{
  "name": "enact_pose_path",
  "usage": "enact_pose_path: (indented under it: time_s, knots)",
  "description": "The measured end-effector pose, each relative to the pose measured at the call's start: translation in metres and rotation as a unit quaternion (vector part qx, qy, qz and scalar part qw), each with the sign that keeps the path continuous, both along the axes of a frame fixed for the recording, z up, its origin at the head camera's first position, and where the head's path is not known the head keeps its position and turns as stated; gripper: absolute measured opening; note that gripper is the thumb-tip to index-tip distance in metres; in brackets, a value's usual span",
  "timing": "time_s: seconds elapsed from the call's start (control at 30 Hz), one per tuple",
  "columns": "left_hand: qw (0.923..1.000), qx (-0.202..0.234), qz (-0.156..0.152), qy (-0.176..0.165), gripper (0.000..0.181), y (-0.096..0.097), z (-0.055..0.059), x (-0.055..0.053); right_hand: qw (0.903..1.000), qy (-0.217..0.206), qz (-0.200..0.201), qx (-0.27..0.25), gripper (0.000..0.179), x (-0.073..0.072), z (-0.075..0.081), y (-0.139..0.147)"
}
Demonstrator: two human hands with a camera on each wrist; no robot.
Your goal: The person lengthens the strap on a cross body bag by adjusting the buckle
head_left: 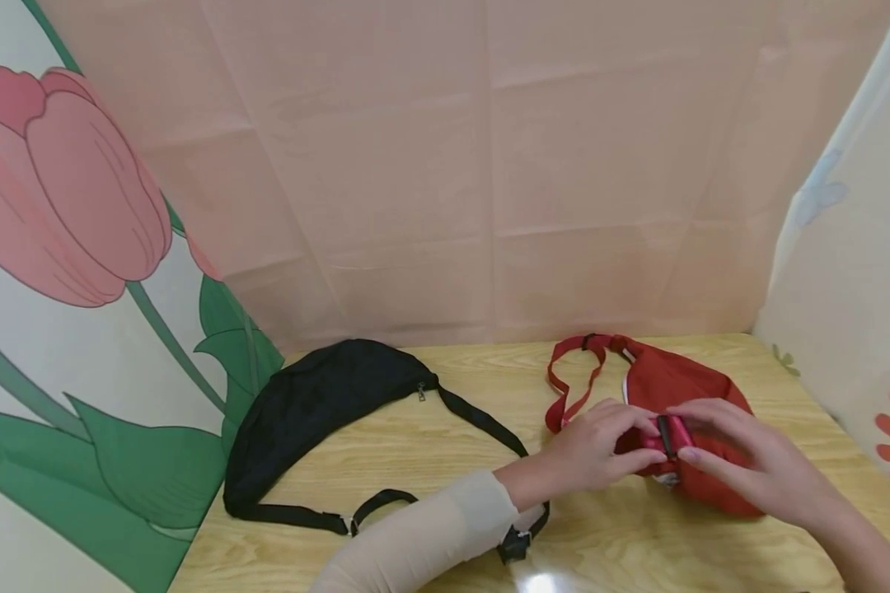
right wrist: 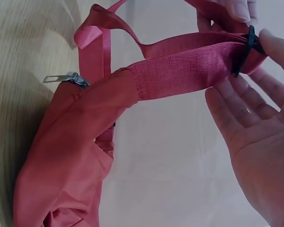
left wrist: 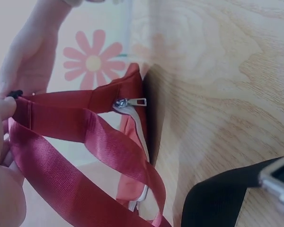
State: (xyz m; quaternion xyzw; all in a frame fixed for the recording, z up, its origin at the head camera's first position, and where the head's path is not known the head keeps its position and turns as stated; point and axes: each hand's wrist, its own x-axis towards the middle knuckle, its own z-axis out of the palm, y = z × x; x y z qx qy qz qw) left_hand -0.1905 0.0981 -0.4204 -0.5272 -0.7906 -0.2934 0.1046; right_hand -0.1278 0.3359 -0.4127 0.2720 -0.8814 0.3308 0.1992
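Left hand (head_left: 601, 445) and right hand (head_left: 760, 465) both pinch the red strap (head_left: 682, 432), thumbs and fingertips bent onto it at either side of a black slider (head_left: 665, 436); the left lies at nine o'clock from the slider, the right between three and four. Beneath and beyond them, at four o'clock from the middle of the head view, the red bag (head_left: 686, 387) rests on the wooden table (head_left: 601, 535). Its strap loops out at ten o'clock from the slider. At ten o'clock in the right wrist view, a metal zipper pull (right wrist: 59, 78) sticks out from the bag. Between seven and eight o'clock in the head view lies a curved black bag (head_left: 326, 403), its black buckle (head_left: 515, 545) at eight o'clock from the slider.
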Motion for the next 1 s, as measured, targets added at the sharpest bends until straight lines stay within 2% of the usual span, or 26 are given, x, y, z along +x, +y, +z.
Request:
enact_pose_path:
  time_s: [0.1,0.2,0.27,0.43,0.53,0.63,0.77,1.0]
  knots:
    - [1.0,-0.004,0.002,-0.003,0.027,-0.0012,-0.0012,-0.0016,0.9994,0.028,-0.004,0.019,0.068,-0.0001,0.0017,-0.0007]
    - [0.9998,-0.012,0.008,-0.016,0.03,-0.0022,-0.0018,-0.0031,0.9991,0.036,0.005,0.024,0.068,-0.0005,0.0029,-0.0015]
    - [0.999,-0.018,0.013,-0.038,0.034,-0.0026,-0.0019,-0.0039,0.9989,0.037,0.016,0.024,0.067,-0.0011,0.0032,-0.0022]
    - [0.9926,-0.02,0.027,-0.117,0.051,-0.0022,-0.0018,-0.005,0.9989,0.025,0.04,0.001,0.064,-0.0036,0.0007,-0.0044]
    - [0.9894,-0.023,0.037,-0.138,0.055,-0.0021,-0.001,-0.0052,0.9987,0.016,0.047,-0.015,0.063,-0.0049,-0.0012,-0.0052]
    - [0.9904,-0.026,0.041,-0.129,0.054,-0.0022,-0.0003,-0.0052,0.9987,0.016,0.046,-0.018,0.063,-0.0051,-0.0012,-0.0063]
    - [0.9941,-0.016,0.037,-0.101,0.051,-0.0015,-0.0009,-0.0057,0.9989,0.018,0.039,-0.019,0.062,-0.0043,-0.0006,-0.0076]
    - [0.9971,-0.013,0.04,-0.063,0.047,-0.0012,-0.0025,-0.0077,0.9986,-0.002,0.031,-0.043,0.057,-0.0031,-0.004,-0.0045]
